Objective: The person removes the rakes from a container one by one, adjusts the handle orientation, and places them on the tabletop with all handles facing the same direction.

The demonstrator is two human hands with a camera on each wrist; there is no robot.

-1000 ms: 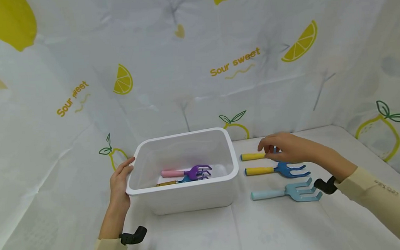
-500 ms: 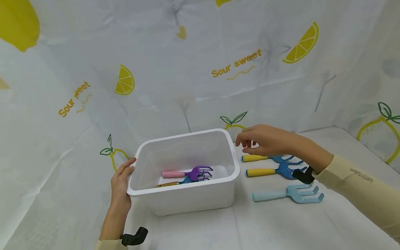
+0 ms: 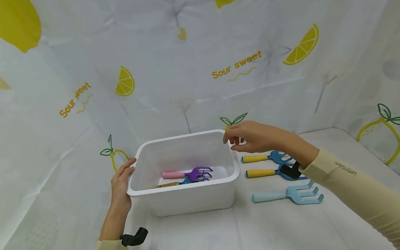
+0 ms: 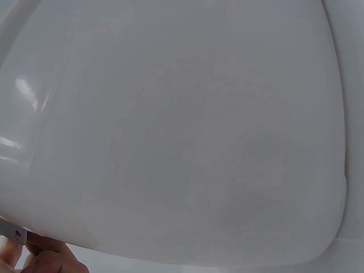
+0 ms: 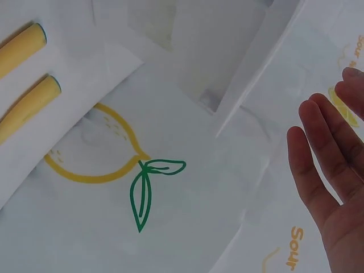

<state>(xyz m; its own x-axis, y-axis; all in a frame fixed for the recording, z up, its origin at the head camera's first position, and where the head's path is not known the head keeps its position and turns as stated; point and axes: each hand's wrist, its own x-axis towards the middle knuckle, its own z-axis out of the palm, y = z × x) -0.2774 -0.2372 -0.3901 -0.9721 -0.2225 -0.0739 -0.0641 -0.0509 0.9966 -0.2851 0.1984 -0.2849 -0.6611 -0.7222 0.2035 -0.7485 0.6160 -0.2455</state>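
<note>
White rectangular plastic bin (image 3: 191,200): at left on white tabletop (image 3: 208,238)
Inside: pink-handled purple rake (image 3: 193,174), yellow-handled blue rake (image 3: 168,184)
Left hand (image 3: 120,184): grips bin's left rim
Right hand (image 3: 254,137): empty, loosely bent, by far-right rim

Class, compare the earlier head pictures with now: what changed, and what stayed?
The right hand, nothing visible in it, moved left from over the rear yellow-handled fork to the right side of the white bin. The left hand stays at the bin's left rim; the tools in and beside the bin lie unmoved.
</note>
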